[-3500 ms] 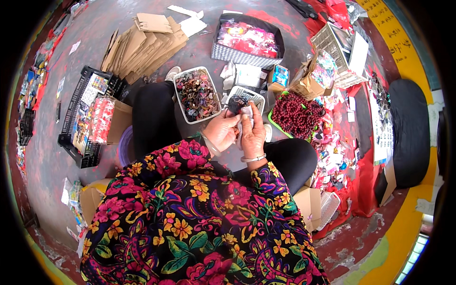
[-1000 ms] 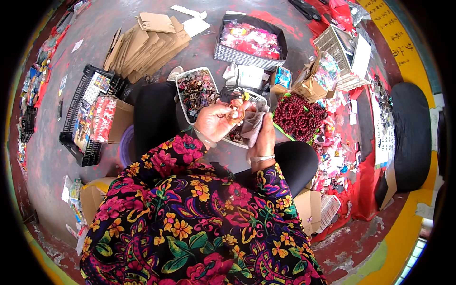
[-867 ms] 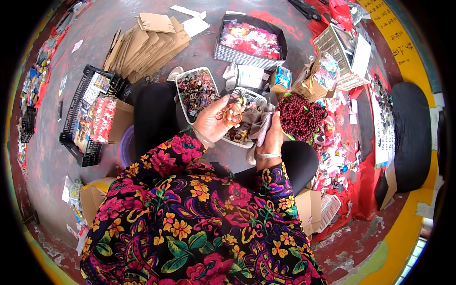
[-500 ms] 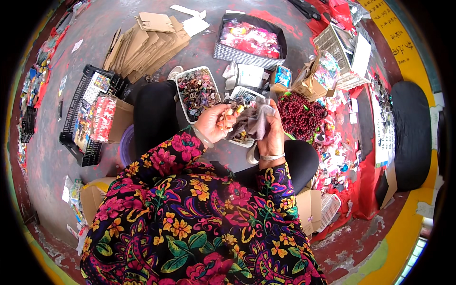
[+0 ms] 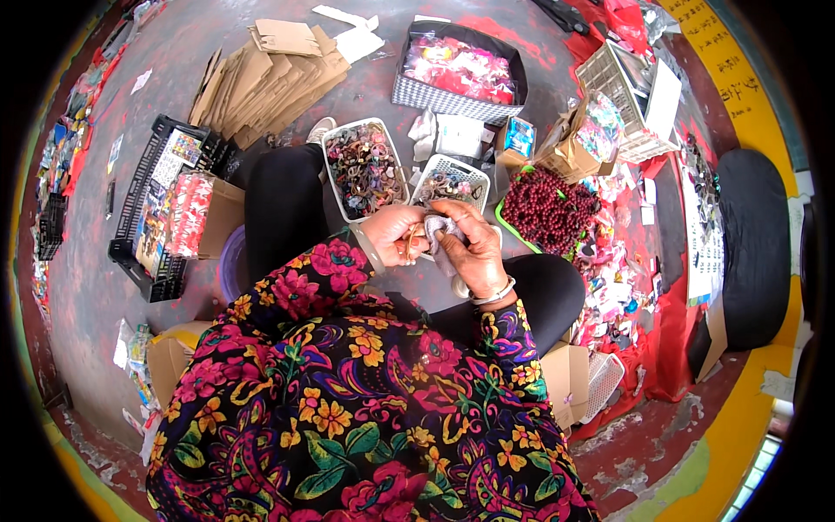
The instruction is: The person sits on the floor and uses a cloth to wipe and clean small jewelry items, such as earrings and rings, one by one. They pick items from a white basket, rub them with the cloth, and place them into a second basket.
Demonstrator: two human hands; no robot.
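Close together over my lap, my two hands work on one small item. My left hand (image 5: 391, 235) is closed, pinching a thin tan hair tie (image 5: 411, 238), mostly hidden by the fingers. My right hand (image 5: 475, 250) grips a bunched grey-mauve cloth (image 5: 442, 231) and presses it against the item at my left fingertips. Just beyond the hands stands a small white basket (image 5: 488, 185) with assorted hair ties inside. A larger white basket (image 5: 329, 167) to its left is heaped with colourful hair ties.
Dark red beads (image 5: 551, 207) fill a green tray at the right. Beyond are a patterned bin (image 5: 452, 106) of pink packets and an open carton (image 5: 561, 165). Flattened cardboard (image 5: 270, 87) lies far left, near a black crate (image 5: 130, 230). Loose goods cover the red cloth at right.
My right hand has swung left and inward with the cloth, now bunched at my left fingertips. The cloth no longer hangs over the small basket. The yellow piece is now hidden.
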